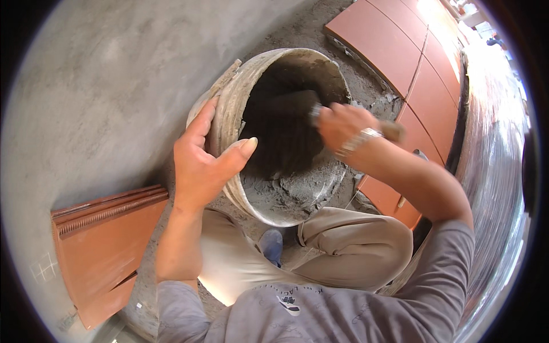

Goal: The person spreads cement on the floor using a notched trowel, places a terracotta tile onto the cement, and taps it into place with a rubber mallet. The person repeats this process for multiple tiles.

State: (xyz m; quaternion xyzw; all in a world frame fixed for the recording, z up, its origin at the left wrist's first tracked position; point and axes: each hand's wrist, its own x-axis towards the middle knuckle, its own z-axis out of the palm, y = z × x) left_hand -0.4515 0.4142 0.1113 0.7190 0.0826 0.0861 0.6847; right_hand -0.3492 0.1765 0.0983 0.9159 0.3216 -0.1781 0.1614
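A whitish, dirt-caked bucket (229,123) stands tilted, its mouth facing me. My left hand (197,160) grips its left side, thumb over the rim and fingers against the outer wall. Wet grey mortar (286,197) lies inside, along the lower wall; the depth of the bucket is in dark shadow. My right hand (346,123), wearing a metal-banded watch, is closed around the handle of a trowel (291,104). The trowel's dark blade reaches into the bucket and is slightly blurred. Its wooden handle end sticks out behind my fist.
Reddish-brown tiles (377,40) are laid on the floor at the right. More terracotta tiles (114,246) lean against the grey wall (103,103) at the left. Plastic-wrapped material (492,143) stands at the far right. My bent legs are close below the bucket.
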